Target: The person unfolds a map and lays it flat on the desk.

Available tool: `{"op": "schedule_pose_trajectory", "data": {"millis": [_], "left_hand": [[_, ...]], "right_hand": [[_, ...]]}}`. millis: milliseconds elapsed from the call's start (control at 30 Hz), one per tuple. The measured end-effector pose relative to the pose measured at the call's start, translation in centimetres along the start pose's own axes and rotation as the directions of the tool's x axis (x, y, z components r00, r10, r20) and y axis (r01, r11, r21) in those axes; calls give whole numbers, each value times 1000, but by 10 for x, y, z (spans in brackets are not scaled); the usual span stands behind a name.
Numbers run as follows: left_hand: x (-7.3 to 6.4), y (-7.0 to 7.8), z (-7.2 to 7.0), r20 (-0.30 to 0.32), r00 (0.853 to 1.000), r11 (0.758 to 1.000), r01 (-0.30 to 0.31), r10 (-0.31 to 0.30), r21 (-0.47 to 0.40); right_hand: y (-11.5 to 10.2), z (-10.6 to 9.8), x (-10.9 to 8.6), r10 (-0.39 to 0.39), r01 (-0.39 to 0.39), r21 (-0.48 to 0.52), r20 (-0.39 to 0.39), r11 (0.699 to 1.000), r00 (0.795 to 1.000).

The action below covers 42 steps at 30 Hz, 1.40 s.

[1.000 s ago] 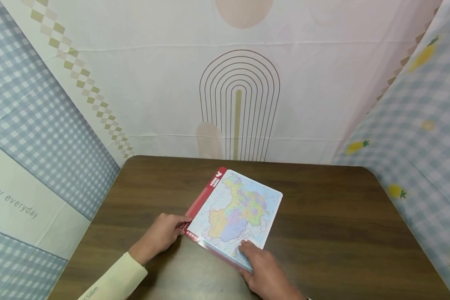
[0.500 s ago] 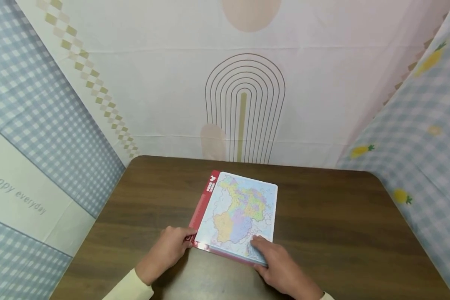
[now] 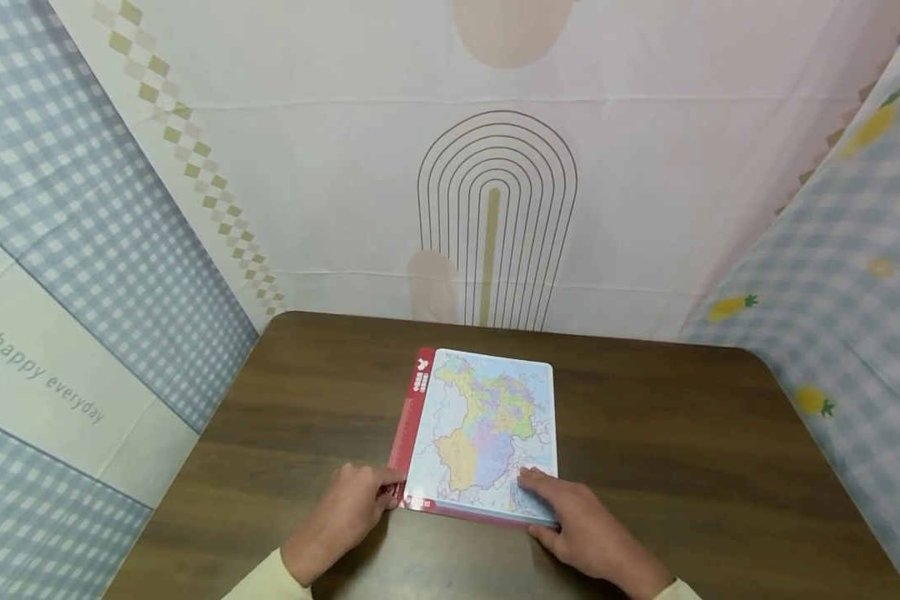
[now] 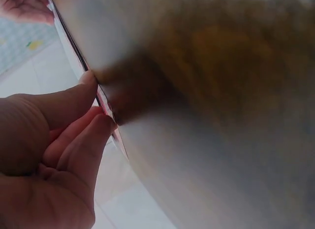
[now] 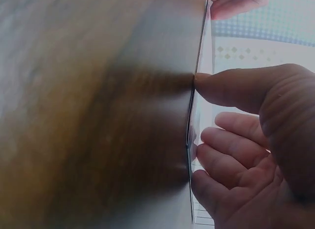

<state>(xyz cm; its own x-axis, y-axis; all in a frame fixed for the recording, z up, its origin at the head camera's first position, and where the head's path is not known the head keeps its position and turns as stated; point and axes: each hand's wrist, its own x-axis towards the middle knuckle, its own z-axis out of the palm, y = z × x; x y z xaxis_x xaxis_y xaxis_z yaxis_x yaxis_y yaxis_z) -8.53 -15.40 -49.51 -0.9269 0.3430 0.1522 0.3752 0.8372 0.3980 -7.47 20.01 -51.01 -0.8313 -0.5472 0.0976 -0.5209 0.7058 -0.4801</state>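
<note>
A flat map (image 3: 487, 433) in pastel colours, with a red strip along its left side, lies on the brown wooden table in the head view. My left hand (image 3: 352, 508) pinches its near left corner, on the red strip. At the near right corner, my right hand (image 3: 588, 529) grips the map, fingers over the top and thumb at the near edge. The left wrist view shows the left thumb and fingertips (image 4: 106, 123) close together at the thin edge. In the right wrist view, the right thumb (image 5: 231, 86) meets the edge beside curled fingers.
The wooden table (image 3: 660, 433) has rounded far corners. A white patterned cloth (image 3: 345, 183) hangs behind it. Checked cloths stand at the left (image 3: 120, 192) and the right (image 3: 855, 333), close to the table's sides.
The map has turned on the table so that its near edge lies more level, its right corner swinging round. Both hands have moved a little right and nearer with it, keeping hold.
</note>
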Motion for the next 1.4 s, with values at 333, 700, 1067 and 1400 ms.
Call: {"op": "schedule_pose_trajectory", "data": {"millis": [333,700,1067,1400], "left_hand": [[1,-2,2,29,999,997,-22,24,-69],[5,1,2,81,996,997,-26,31,-68],[9,1,-1,147,989,994,30,-15,-101],[7,-5,-1,105,994,995,-1,12,-99]], "right_hand": [[-14,4,8,-5,5,-47,-5,999,1000],[-37,13,42,-6,11,-37,112,999,994],[-61,27,73,-50,58,-52,147,997,988],[-79,40,91,-54,71,-120,139,990,989]]}}
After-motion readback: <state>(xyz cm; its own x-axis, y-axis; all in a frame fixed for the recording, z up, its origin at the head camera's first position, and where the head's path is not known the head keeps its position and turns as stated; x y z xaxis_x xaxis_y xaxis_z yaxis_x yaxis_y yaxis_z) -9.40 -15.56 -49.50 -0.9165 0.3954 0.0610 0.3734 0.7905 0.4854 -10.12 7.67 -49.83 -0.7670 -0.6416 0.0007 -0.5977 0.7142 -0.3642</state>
